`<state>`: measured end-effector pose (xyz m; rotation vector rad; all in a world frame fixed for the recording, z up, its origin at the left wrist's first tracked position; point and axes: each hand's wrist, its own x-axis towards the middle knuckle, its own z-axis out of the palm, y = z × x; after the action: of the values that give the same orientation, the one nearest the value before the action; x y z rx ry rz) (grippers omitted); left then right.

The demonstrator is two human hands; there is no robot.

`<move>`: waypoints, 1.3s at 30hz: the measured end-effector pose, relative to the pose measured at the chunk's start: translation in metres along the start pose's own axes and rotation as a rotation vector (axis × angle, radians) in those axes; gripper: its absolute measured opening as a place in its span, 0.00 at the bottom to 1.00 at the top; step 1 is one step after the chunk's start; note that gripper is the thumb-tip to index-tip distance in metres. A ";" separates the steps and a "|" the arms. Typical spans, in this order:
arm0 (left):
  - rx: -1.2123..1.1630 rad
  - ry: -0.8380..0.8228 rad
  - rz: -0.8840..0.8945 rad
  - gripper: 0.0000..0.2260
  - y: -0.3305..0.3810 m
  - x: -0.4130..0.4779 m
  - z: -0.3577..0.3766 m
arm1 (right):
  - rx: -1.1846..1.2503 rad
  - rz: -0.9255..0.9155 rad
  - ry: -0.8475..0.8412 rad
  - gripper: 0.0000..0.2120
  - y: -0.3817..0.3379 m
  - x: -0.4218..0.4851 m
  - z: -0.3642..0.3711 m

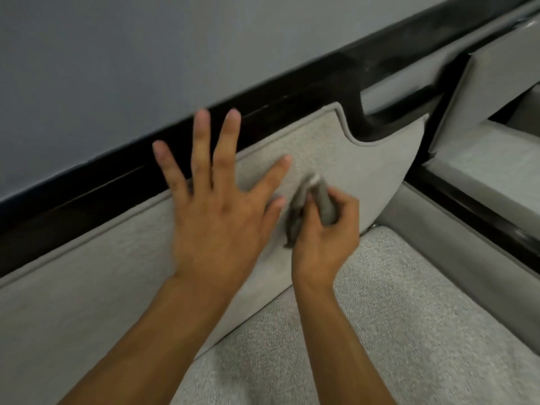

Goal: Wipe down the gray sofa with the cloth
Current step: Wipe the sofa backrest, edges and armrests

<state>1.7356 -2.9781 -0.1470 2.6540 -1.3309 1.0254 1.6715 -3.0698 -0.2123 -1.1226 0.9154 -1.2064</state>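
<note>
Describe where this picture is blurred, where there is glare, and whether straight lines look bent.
Head view: motion blur smears the cloth and the right hand gripping it, and softens the fingertips of the spread left hand; the weave of the seat cushion is crisp. Head view: light is soft and even, with pale sheen on the glossy black trim. Head view: the trim runs tilted and slightly bowed.

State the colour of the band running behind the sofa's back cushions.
Glossy black band, shown clearly in the head view.
</note>
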 end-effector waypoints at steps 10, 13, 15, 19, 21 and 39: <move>0.009 -0.041 0.047 0.26 0.017 0.021 0.009 | 0.035 0.191 -0.002 0.04 0.034 0.012 -0.019; -0.068 -0.056 0.042 0.24 0.020 0.025 0.008 | 0.103 0.072 0.033 0.04 0.023 0.029 -0.004; -0.073 -0.063 0.087 0.24 0.022 0.026 0.009 | 0.040 0.163 0.024 0.06 0.042 0.022 -0.007; -0.008 -0.124 0.238 0.25 0.037 0.046 0.016 | -0.015 0.387 0.122 0.06 0.079 0.012 -0.019; 0.008 -0.144 0.304 0.26 0.047 0.056 0.024 | 0.100 0.345 0.162 0.03 0.070 0.023 -0.012; -0.003 -0.182 0.381 0.28 0.045 0.064 0.065 | 0.082 0.350 0.204 0.10 0.129 0.022 -0.015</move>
<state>1.7667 -3.0702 -0.1755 2.6026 -1.9275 0.8125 1.6898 -3.0938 -0.3405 -0.7440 1.1532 -1.0683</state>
